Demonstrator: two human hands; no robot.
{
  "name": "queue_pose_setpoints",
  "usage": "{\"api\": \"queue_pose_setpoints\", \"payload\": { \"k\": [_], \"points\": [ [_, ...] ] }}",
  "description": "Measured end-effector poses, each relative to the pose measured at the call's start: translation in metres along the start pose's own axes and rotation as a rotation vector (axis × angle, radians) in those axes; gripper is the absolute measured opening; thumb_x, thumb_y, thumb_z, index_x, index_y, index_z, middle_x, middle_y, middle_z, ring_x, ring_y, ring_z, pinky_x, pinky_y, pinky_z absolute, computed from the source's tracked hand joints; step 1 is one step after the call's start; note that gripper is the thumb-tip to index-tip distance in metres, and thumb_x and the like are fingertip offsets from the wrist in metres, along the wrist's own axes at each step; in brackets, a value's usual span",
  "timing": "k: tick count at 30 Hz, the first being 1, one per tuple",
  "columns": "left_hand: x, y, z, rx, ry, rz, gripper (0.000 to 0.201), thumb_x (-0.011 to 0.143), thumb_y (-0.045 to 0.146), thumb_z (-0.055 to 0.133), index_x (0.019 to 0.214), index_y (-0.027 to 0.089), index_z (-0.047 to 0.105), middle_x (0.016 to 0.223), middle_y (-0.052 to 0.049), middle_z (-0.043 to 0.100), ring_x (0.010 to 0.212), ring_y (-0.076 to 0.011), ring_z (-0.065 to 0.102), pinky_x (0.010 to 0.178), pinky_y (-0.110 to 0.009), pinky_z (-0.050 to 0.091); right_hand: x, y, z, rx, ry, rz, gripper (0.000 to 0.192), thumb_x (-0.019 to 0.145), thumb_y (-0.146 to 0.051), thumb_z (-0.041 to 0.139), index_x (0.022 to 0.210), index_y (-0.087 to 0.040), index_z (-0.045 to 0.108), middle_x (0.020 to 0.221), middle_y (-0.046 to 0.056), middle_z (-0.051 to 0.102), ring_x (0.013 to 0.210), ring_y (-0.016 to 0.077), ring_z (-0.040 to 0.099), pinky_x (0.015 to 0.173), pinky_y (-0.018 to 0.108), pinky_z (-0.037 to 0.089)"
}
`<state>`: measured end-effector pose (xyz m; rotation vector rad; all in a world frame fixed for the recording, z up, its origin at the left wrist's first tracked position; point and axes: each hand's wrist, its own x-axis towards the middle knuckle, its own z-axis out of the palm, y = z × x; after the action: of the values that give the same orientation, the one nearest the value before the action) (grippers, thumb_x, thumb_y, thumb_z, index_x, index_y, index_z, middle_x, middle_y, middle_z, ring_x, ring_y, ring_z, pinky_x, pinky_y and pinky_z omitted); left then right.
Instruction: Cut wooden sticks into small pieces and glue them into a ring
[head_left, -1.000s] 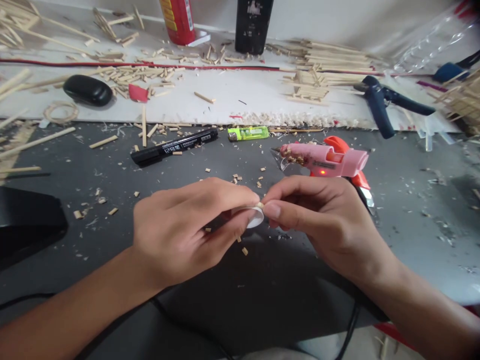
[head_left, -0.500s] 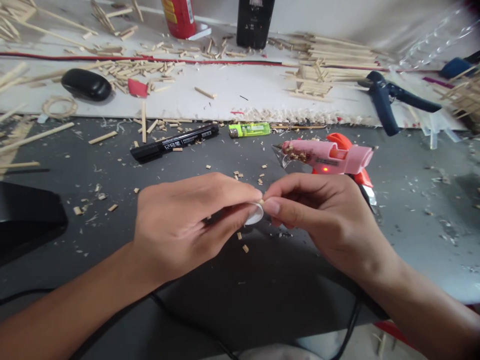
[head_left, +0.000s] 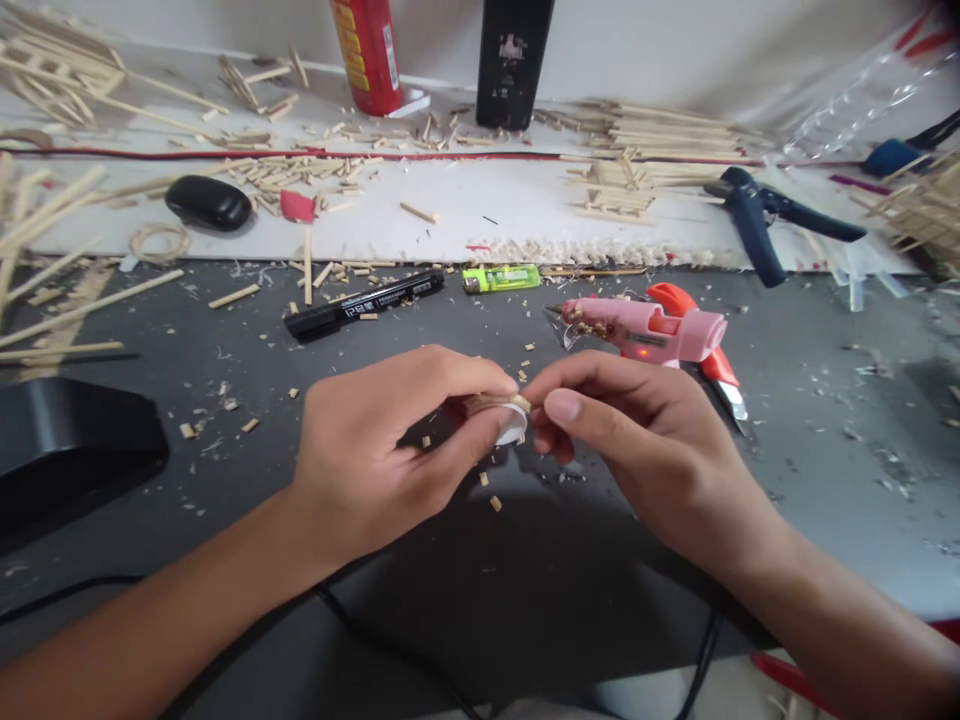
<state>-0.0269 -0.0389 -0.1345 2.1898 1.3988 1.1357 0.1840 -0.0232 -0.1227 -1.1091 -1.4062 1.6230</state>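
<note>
Grey and dusty, the desk (head_left: 825, 420) under my hands is covered with small wood chips, and behind it lies a white board (head_left: 465, 205) full of cut sticks. My left hand (head_left: 375, 450) holds a small white round piece (head_left: 513, 428) between thumb and forefinger, with the fingers closed narrow around it. On top of this piece sits a short wooden bit (head_left: 491, 403), touching it. My right hand (head_left: 645, 440) meets the left one at this place; its fingertips pinch at the end of the wooden bit, closed tight, and I cannot tell if they carry any weight or only press. Both things are in the air above the desk, just in front of me, between the two hands.

Behind my right hand lies the pink glue gun (head_left: 645, 328) with a small red light on, so I judge it is hot and ready. Farther back are a black marker (head_left: 364, 303), a green lighter (head_left: 501, 278) and a blue cutter (head_left: 757, 225).

About the progress, I think the wooden bit is already placed on the white round piece and I am pressing it in position. Only this one bit is visible there, so much of the work seems left, and the many cut sticks on the white board are not yet used.
</note>
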Motion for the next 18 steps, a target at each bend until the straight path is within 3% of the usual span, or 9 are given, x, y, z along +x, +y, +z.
{"api": "queue_pose_setpoints", "payload": {
  "k": [6, 9, 12, 15, 18],
  "points": [
    [-0.003, -0.002, 0.002, -0.179, 0.055, -0.130, 0.002, 0.094, 0.030, 0.077, 0.095, 0.029, 0.076, 0.092, 0.002, 0.080, 0.082, -0.0170, 0.075, 0.075, -0.028, 0.062, -0.001, 0.002, 0.003, -0.069, -0.006, -0.043, 0.013, 0.100, -0.035, 0.072, 0.102, -0.023, 0.076, 0.077, -0.002, 0.070, 0.071, 0.0131, 0.063, 0.063, 0.024, 0.048],
    [-0.004, -0.004, 0.003, -0.288, 0.084, -0.225, 0.010, 0.093, 0.029, 0.079, 0.101, 0.028, 0.074, 0.093, 0.002, 0.078, 0.080, -0.0154, 0.074, 0.073, -0.026, 0.062, -0.003, -0.002, 0.007, -0.346, 0.016, -0.089, 0.019, 0.100, -0.035, 0.070, 0.087, -0.021, 0.071, 0.070, -0.002, 0.065, 0.062, 0.0124, 0.056, 0.056, 0.025, 0.043],
    [-0.002, -0.006, 0.002, -0.336, 0.104, -0.291, 0.018, 0.091, 0.030, 0.081, 0.108, 0.028, 0.074, 0.095, 0.001, 0.078, 0.079, -0.0149, 0.074, 0.072, -0.025, 0.062, -0.009, -0.013, 0.005, -0.677, 0.014, -0.262, 0.037, 0.101, -0.032, 0.066, 0.066, -0.021, 0.059, 0.056, -0.003, 0.054, 0.051, 0.0096, 0.042, 0.047, 0.027, 0.032],
    [0.002, -0.008, 0.001, -0.346, 0.111, -0.322, 0.013, 0.092, 0.031, 0.079, 0.105, 0.029, 0.076, 0.093, 0.002, 0.078, 0.078, -0.0136, 0.073, 0.072, -0.024, 0.061, -0.017, -0.029, -0.017, -0.868, -0.059, -0.406, 0.040, 0.102, -0.034, 0.065, 0.064, -0.022, 0.059, 0.051, -0.004, 0.045, 0.048, 0.0094, 0.032, 0.044, 0.028, 0.026],
    [0.007, -0.012, -0.001, -0.319, 0.141, -0.335, 0.008, 0.092, 0.029, 0.077, 0.100, 0.028, 0.078, 0.088, 0.002, 0.077, 0.073, -0.0130, 0.069, 0.067, -0.024, 0.058, -0.026, -0.045, -0.059, -0.921, -0.183, -0.253, 0.036, 0.100, -0.043, 0.068, 0.069, -0.024, 0.066, 0.055, -0.002, 0.052, 0.048, 0.0113, 0.041, 0.044, 0.029, 0.030]
  ]
}}
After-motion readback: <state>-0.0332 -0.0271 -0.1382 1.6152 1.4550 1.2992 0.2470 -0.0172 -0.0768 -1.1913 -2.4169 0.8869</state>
